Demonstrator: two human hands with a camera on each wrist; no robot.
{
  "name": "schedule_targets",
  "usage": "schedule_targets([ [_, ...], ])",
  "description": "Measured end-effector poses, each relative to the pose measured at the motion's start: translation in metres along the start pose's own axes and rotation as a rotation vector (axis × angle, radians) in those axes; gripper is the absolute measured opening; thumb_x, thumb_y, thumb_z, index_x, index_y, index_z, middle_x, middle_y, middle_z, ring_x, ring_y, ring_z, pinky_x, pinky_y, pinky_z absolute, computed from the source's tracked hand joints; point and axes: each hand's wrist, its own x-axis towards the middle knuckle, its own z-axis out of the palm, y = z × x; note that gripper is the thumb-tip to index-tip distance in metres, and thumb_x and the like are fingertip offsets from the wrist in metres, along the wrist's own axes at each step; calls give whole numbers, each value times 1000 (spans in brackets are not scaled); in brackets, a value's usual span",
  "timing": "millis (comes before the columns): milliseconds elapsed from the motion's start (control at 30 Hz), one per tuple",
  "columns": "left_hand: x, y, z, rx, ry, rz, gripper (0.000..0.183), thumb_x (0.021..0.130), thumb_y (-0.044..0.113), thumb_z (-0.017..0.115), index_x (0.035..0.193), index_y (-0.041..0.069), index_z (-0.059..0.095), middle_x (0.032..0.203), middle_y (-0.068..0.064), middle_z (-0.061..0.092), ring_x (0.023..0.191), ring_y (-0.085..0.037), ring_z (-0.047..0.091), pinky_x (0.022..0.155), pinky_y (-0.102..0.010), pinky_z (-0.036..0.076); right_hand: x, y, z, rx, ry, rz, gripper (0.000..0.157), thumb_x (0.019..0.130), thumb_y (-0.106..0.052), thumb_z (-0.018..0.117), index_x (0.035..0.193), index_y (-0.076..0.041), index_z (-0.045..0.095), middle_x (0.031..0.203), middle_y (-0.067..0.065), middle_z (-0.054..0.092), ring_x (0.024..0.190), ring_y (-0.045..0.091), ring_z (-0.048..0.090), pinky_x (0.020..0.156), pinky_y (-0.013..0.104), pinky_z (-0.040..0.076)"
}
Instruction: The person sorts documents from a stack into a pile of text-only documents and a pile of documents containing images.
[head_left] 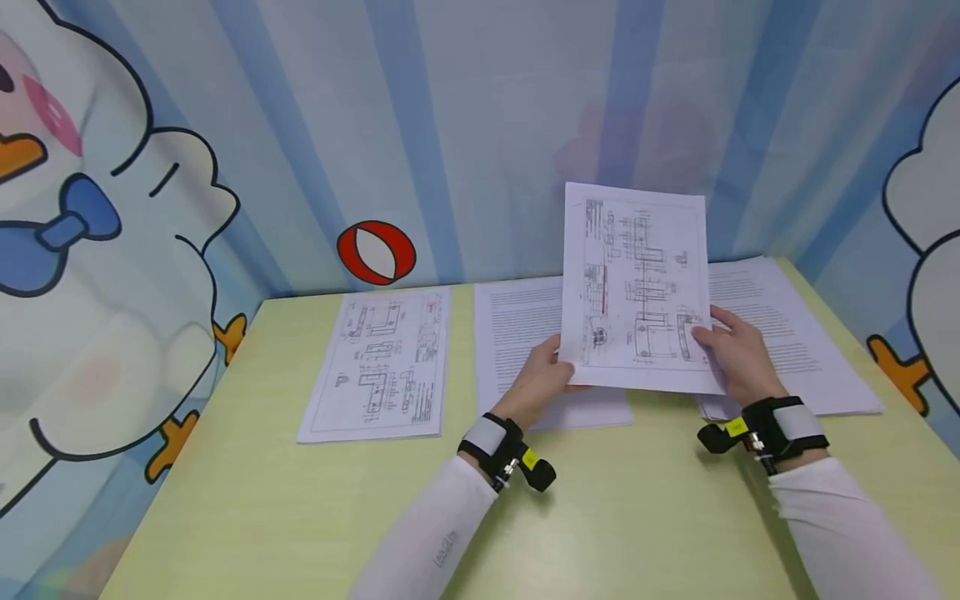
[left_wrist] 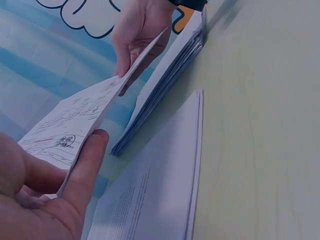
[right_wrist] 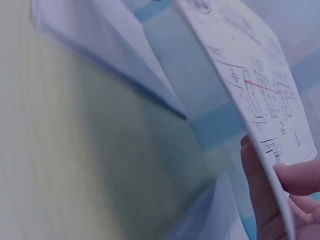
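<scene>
Both hands hold up a thin stack of paper sheets (head_left: 637, 283) with technical drawings printed on the top sheet. My left hand (head_left: 538, 382) pinches its lower left corner, thumb on one face and fingers on the other. At the lower right edge my right hand (head_left: 738, 350) grips it, with the thumb on the printed face. In the left wrist view the held sheets (left_wrist: 75, 120) appear nearly edge-on, raised over the table. Below them lies a middle stack of text pages (head_left: 517, 321), partly covered in the head view. A thicker stack of text pages (head_left: 787, 333) lies to the right.
On the left of the pale yellow table (head_left: 300, 517) lies another stack of drawing sheets (head_left: 378, 367). A blue striped curtain (head_left: 487, 142) with cartoon figures stands right behind the table's back edge. Each wrist wears a black strap (head_left: 783, 429) with a small camera.
</scene>
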Motion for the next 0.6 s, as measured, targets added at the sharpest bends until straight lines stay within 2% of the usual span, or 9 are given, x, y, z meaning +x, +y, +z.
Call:
schedule_targets([
  [133,-8,5,-22,18,15,12,52,86,-8,39,130,17,50,114,-4,65,99,-18,65,85,-41,55,-6,-11,17,107,11,-6,63,93,-35,52,147,-10,28,120,2,51,85,0,58,63,14,53],
  [300,-18,12,-51,113,99,48,41,93,8,43,132,18,49,114,-5,64,99,-17,62,85,-36,50,-13,-26,44,175,27,-63,58,91,-37,55,140,-8,42,117,2,57,88,4,61,64,15,54],
  [467,-30,16,-81,147,156,84,33,98,24,42,130,19,50,112,-8,64,97,-19,63,82,-36,51,-14,-33,71,194,13,-122,57,88,-37,60,134,-6,48,117,7,62,88,7,64,63,15,55],
  [600,-43,17,-105,182,204,77,30,98,29,43,127,22,52,108,-6,65,93,-18,64,75,-32,52,-16,-37,93,131,-22,-143,55,89,-36,59,133,-5,50,119,13,63,87,7,64,66,14,53],
])
